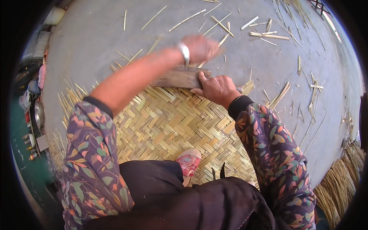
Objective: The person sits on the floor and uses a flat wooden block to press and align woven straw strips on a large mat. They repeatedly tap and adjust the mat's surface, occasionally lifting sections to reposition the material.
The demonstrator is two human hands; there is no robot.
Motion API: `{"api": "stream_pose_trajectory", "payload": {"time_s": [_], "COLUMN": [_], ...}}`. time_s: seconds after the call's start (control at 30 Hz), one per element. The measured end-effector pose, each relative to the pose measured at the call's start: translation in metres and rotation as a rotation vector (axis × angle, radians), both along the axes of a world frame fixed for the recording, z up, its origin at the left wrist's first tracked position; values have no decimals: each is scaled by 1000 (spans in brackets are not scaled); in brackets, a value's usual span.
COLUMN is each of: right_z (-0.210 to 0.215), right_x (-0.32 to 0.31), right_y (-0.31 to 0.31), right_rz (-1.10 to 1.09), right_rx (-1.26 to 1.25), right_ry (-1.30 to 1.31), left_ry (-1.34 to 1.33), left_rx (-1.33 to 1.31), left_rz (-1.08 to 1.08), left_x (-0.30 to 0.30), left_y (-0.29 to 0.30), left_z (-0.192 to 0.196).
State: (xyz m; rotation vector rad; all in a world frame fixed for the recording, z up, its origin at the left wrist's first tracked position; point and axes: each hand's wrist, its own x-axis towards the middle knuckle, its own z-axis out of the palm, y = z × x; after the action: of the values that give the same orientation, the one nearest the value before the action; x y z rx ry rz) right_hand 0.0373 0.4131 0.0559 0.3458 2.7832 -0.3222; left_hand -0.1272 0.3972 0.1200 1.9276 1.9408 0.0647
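A woven mat (172,122) of pale bamboo strips lies on the grey concrete floor in front of me. A flat wooden block (180,78) rests along the mat's far edge. My right hand (216,89) presses down on the block's right end, fingers wrapped over it. My left hand (201,48) is blurred, raised beyond the block near loose bamboo strips (220,26); a metal bangle (185,51) circles its wrist. Whether it holds a strip is unclear.
Loose bamboo strips and offcuts (268,35) are scattered over the far floor. A bundle of thin strips (341,184) lies at the lower right. Metal dishes and small objects (36,119) sit at the left edge. My foot in a pink shoe (188,161) rests on the mat.
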Motion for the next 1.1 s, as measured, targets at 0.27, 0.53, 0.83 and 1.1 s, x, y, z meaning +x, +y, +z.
{"api": "stream_pose_trajectory", "payload": {"time_s": [0.27,0.53,0.83,1.1], "right_z": [55,53,45,14], "right_x": [54,41,-24,-30], "right_y": [-15,-26,-23,-27], "right_rz": [-95,94,94,66], "right_rx": [-199,-54,2,41], "right_ry": [41,102,89,67], "left_ry": [338,193,143,421], "left_rx": [438,-633,-618,-436], "left_rz": [104,269,189,77], "left_x": [-114,-119,-135,-118], "left_y": [16,-107,-115,-132], "left_z": [-21,-79,-65,-81]}}
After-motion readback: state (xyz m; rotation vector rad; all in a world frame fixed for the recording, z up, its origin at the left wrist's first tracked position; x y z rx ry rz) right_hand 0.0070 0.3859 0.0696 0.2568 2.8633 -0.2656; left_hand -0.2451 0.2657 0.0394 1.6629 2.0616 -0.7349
